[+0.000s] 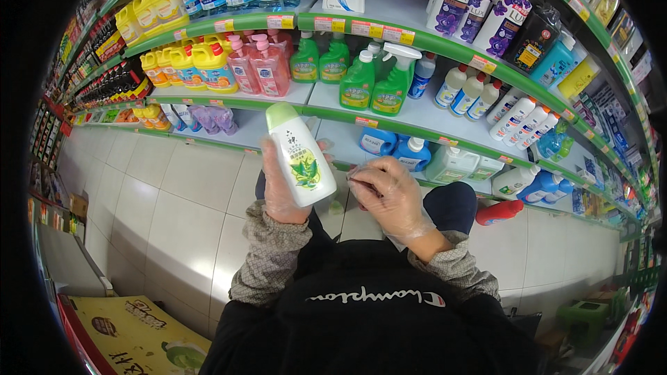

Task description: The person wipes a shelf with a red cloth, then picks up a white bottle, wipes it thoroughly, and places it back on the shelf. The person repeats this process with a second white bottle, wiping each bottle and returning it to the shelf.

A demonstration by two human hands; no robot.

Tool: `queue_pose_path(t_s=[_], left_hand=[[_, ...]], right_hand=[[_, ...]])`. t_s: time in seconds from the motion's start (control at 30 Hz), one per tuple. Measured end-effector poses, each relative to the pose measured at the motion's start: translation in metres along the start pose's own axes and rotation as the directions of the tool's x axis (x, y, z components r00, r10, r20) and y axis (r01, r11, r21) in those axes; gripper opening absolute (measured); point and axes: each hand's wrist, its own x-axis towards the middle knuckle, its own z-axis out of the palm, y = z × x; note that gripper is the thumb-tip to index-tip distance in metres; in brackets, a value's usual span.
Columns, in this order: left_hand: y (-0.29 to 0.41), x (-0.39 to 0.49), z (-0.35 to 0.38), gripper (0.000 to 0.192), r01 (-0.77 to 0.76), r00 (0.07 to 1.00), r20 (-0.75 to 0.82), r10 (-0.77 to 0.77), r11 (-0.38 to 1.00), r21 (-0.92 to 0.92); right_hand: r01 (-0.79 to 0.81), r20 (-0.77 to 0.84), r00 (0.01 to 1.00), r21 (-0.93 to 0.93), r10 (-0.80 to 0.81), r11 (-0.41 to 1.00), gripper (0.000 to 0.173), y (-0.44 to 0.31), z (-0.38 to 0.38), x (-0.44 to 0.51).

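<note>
My left hand (285,187), in a clear plastic glove, grips a white bottle (304,161) with a pale green cap and a leaf print. The bottle is tilted, cap away from me, its printed face up. To its right, my right hand (388,195), gloved likewise, has its fingers curled together near the bottle without touching it. Something thin and dark shows between those fingers, too small to name. Beyond both hands are store shelves (333,109) with green spray bottles (392,86) and pink pump bottles (271,70).
A red bottle (499,212) lies on the tiled floor right of my knee. Blue jugs (411,153) stand on the bottom shelf ahead. Yellow jugs (213,67) are at the left, and a yellow printed box (130,333) is at the lower left.
</note>
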Motion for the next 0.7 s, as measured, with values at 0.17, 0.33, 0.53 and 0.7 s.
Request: queue_pose_path(t_s=[0.17, 0.33, 0.53, 0.7], left_hand=[[-0.010, 0.000, -0.002, 0.082, 0.149, 0.985, 0.100, -0.140, 0.985, -0.085], [-0.008, -0.002, -0.001, 0.081, 0.106, 0.991, 0.081, -0.104, 0.994, -0.029], [0.000, -0.002, -0.003, 0.077, 0.103, 0.993, 0.068, -0.099, 0.993, -0.054], [-0.009, -0.004, 0.008, 0.080, 0.253, 0.957, 0.185, -0.224, 0.955, -0.155]], right_hand=[[0.346, -0.021, 0.937, -0.069, -0.348, 0.936, 0.022, -0.035, 0.002, 0.017], [0.309, 0.054, 0.951, -0.105, -0.304, 0.945, 0.024, -0.014, 0.010, 0.003], [-0.077, -0.029, 0.996, 0.112, 0.081, 0.991, 0.017, 0.028, -0.002, -0.007], [-0.046, -0.192, 0.976, 0.277, 0.102, 0.960, 0.015, 0.015, -0.019, 0.018]])
